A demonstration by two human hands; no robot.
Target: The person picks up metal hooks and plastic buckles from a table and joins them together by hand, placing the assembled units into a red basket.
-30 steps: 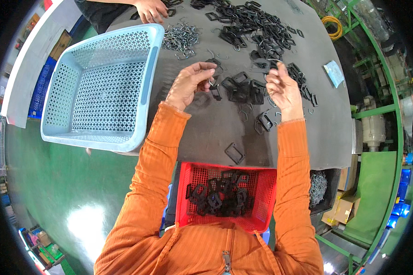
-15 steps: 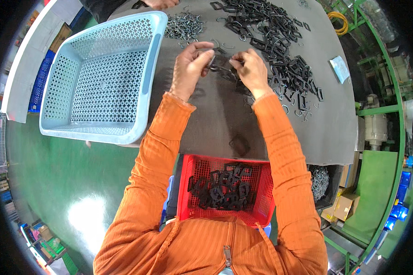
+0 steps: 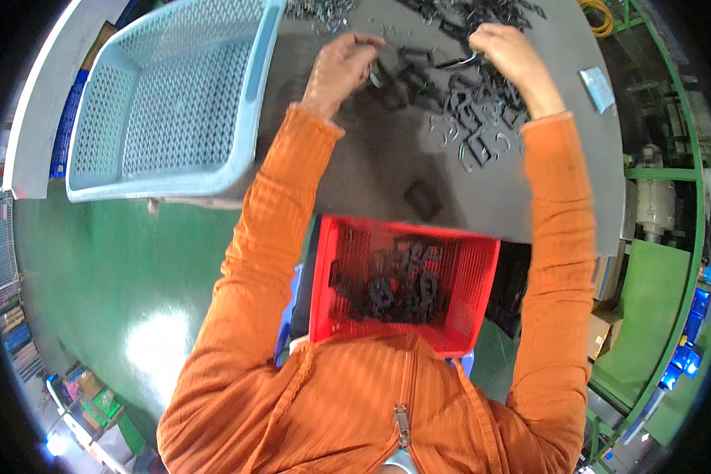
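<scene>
Right hand (image 3: 513, 59) is pinched tight on what looks like a metal hook (image 3: 472, 58), a fingertip hold that probably suits such a thin part. Left hand (image 3: 342, 73) is curled in close over the worktop (image 3: 494, 205), but blur hides whatever's at the fingertips, so can't tell if it's gripping anything. Black frames (image 3: 474, 118) spread toward the far edge, which is cut off. Red basket (image 3: 483, 296) sits just below the near edge, probably for easy reach; the frames inside are too tangled to count.
</scene>
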